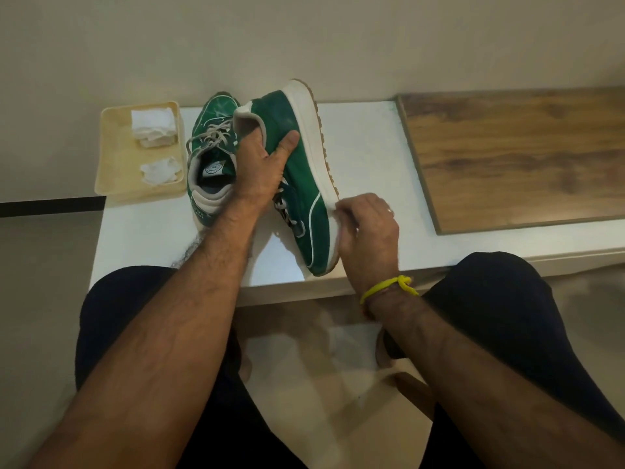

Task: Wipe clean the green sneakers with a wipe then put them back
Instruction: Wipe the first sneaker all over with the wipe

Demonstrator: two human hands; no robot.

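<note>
Two green sneakers with white soles are on a low white table [365, 157]. One sneaker [209, 154] stands upright at the back left. The other sneaker [304, 170] is tipped on its side with its toe resting on the table near the front edge. My left hand [260, 164] grips it at the heel opening, fingers inside and thumb on the green side. My right hand [367, 228] pinches a white wipe [338, 220] against the white sole near the toe; the wipe is mostly hidden by my fingers.
A cream tray [111, 170] at the table's back left holds a folded stack of wipes [154, 125] and a crumpled wipe [159, 170]. A wooden board [514, 154] covers the right part of the table. My knees are against the table's front edge.
</note>
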